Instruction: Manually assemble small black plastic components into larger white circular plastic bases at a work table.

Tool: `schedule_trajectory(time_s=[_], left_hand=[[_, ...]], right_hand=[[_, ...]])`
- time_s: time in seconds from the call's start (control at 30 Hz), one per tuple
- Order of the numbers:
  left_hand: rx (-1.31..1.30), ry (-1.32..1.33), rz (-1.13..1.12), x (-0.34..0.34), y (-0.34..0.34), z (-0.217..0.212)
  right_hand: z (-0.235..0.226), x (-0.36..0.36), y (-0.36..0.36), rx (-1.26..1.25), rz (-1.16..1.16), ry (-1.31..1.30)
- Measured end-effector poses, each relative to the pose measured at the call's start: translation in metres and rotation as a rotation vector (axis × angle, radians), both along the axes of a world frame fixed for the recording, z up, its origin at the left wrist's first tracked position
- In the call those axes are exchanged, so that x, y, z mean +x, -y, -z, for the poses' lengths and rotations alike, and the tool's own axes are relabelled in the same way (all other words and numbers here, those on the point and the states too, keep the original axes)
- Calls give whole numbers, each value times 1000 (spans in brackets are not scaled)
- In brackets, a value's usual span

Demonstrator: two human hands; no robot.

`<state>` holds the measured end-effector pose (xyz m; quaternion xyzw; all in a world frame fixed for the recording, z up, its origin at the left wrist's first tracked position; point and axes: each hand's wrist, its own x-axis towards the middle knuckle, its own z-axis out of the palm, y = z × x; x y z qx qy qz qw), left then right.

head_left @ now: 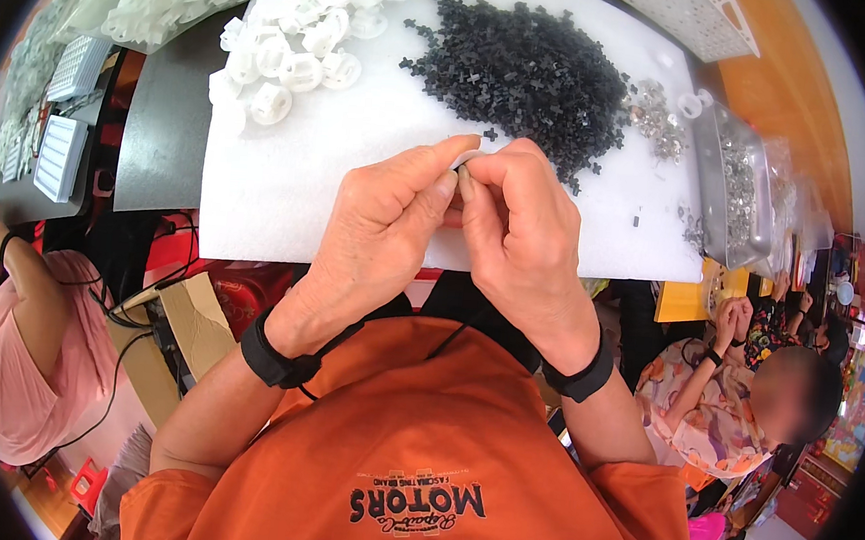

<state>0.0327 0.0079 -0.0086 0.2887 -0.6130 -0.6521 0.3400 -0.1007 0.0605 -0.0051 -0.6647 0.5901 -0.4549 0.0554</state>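
Both hands, left hand (380, 236) and right hand (520, 231), pinch a small white part (468, 156) beside black pieces (527, 71).

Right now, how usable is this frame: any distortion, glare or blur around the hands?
Head view: strong fisheye bending, black rim at the corners; left hand and right hand sharp, pinching a small white part; white foam mat bright, nearly washed out; black pieces distinct.

A brown cardboard box (193, 329) stands open under the table's left edge; clear plastic bags (793, 210) lie far right.
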Motion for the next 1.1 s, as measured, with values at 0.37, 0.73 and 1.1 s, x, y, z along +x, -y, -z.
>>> schedule_trajectory(time_s=[0.37,0.73,1.1], left_hand=[[28,55,0,4,5,-1],[129,-58,39,0,-2,-9],[173,-37,41,-2,1,-10]], right_hand=[[3,4,2,-17,-17,-8],[-19,-18,-8,151,5,256],[-14,-26,-12,468,-140,514]])
